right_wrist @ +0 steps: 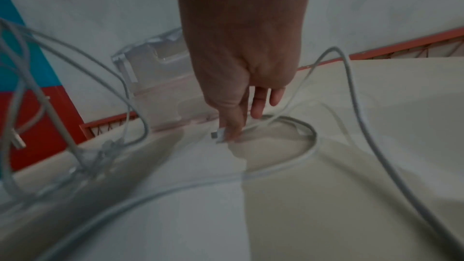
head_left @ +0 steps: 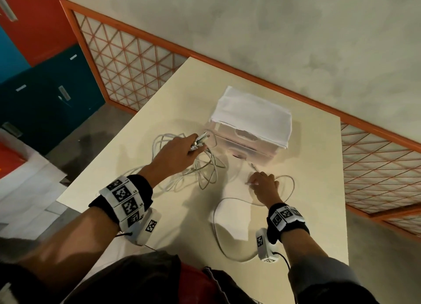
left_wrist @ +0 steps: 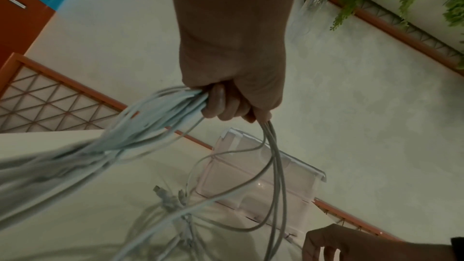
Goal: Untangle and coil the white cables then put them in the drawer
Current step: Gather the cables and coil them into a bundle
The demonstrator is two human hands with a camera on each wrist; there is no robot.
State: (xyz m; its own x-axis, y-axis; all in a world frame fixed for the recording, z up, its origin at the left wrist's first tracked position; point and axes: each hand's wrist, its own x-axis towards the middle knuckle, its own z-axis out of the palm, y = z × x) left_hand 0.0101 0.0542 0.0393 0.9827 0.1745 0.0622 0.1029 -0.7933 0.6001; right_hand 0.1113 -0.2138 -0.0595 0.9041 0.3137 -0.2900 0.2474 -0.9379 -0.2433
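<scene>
A cream counter (head_left: 296, 212) stands by a mottled grey wall (head_left: 273, 30). An orange lattice railing (head_left: 127, 60) runs behind it; red and teal lockers (head_left: 45, 94) stand far left.

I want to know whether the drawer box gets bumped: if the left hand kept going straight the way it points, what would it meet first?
Most likely the clear drawer unit. The left hand grips a bundle of white cables, and their plugs stick out ahead of the knuckles, so the plugs would touch the drawer front first. The gap between them is unclear.
</scene>
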